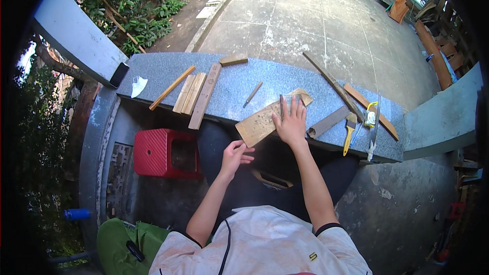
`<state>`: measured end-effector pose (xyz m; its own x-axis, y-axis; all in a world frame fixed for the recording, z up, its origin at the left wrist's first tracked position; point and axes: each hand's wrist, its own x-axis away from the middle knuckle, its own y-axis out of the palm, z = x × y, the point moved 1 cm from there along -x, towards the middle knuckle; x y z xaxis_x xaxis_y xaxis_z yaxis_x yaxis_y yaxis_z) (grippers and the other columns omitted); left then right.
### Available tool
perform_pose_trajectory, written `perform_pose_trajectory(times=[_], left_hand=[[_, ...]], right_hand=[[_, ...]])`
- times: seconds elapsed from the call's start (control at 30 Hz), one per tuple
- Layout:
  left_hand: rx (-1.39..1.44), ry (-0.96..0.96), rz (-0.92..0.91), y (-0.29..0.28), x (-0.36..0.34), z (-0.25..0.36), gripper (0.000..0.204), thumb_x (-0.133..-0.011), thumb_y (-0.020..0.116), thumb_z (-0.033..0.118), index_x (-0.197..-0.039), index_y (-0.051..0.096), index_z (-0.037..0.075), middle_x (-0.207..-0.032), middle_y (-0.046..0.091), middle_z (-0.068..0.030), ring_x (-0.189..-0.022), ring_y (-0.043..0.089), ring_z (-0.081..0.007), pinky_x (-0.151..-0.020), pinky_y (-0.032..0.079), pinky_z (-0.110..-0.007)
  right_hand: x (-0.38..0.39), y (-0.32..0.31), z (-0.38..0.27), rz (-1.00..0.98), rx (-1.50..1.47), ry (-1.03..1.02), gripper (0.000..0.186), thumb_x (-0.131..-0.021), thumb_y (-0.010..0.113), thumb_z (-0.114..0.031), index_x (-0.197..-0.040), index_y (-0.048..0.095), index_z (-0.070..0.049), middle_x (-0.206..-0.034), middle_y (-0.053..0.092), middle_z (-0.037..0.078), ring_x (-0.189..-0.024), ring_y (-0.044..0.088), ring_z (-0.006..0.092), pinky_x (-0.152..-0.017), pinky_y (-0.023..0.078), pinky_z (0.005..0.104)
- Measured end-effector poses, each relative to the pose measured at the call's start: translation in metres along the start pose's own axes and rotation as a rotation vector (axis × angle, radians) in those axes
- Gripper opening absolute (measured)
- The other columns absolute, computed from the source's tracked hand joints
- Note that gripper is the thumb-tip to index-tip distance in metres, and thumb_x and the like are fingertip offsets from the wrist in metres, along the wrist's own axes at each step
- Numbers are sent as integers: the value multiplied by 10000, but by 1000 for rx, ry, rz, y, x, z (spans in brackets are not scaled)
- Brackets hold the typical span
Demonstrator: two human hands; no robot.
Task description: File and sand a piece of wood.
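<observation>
A flat wooden board [259, 123] with dark marks lies slantwise on the grey stone counter, its near end reaching the front edge. My right hand [292, 125] rests on it, fingers stretched out and slightly spread. Beneath those fingers is a thin, partly see-through piece [282, 100] with a dark straight edge; its kind is not clear. My left hand [235, 159] is at the board's near corner, fingers loosely bent and apart, with nothing visible in them. Whether its fingertips touch the board I cannot tell. A short pencil-like stick [253, 94] lies beyond the board.
On the speckled counter [168, 66], several wooden strips [206, 94] lie left. A paintbrush [350, 131], a yellow-and-white tape measure [370, 117], a square tube-like bar [327, 122] and long wooden pieces [333, 84] lie right. A red plastic stool [153, 154] stands below left.
</observation>
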<state>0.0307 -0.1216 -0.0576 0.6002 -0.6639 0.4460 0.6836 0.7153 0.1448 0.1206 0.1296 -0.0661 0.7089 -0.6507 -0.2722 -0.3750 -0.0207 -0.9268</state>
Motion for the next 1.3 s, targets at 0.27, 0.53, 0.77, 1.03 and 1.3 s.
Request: perform_pose_trajectory(times=[0.27, 0.53, 0.77, 1.03, 1.3], left_hand=[[-332, 429, 238, -20, 5, 10, 598, -986, 820, 159, -1475, 526, -20, -1290, 755, -205, -911, 810, -219, -729, 654, -314], [-872, 714, 112, 0, 6, 41, 899, -842, 937, 239, -1597, 479, 67, -1688, 437, -216, -1420, 600, -406, -1038, 611, -453], [-896, 758, 100, -7, -5, 34, 759, -859, 915, 182, -1519, 571, 34, -1632, 534, -204, -1448, 587, -360, -1125, 554, -428], [-839, 498, 55, -14, -9, 56, 528, -877, 892, 200, -1358, 737, 48, -1538, 632, -187, -1087, 801, -315, -984, 625, -391], [-729, 401, 52, -16, -14, 51, 470, -923, 843, 196, -1368, 746, 79, -1511, 648, -165, -1054, 808, -300, -960, 634, -381]], right_hand=[[-1, -5, -4, -47, -35, 37, 816, -1073, 536, -575, -1733, 319, -148, -1769, 252, 282, -1634, 214, 502, -1328, 144, 629], [-1, -8, -3, -43, -44, 26, 819, -1068, 549, -565, -1725, 331, -126, -1766, 248, 293, -1631, 214, 506, -1324, 143, 640], [-2, -4, -3, -28, -48, 5, 824, -1065, 560, -557, -1726, 325, -125, -1761, 251, 299, -1625, 216, 518, -1319, 149, 647], [-2, -9, -4, -66, -66, 16, 837, -1053, 586, -542, -1719, 335, -102, -1761, 239, 303, -1626, 200, 524, -1319, 151, 649], [-2, -13, -2, -71, -94, 2, 839, -1055, 604, -515, -1728, 311, -108, -1757, 233, 310, -1616, 201, 544, -1310, 156, 666]])
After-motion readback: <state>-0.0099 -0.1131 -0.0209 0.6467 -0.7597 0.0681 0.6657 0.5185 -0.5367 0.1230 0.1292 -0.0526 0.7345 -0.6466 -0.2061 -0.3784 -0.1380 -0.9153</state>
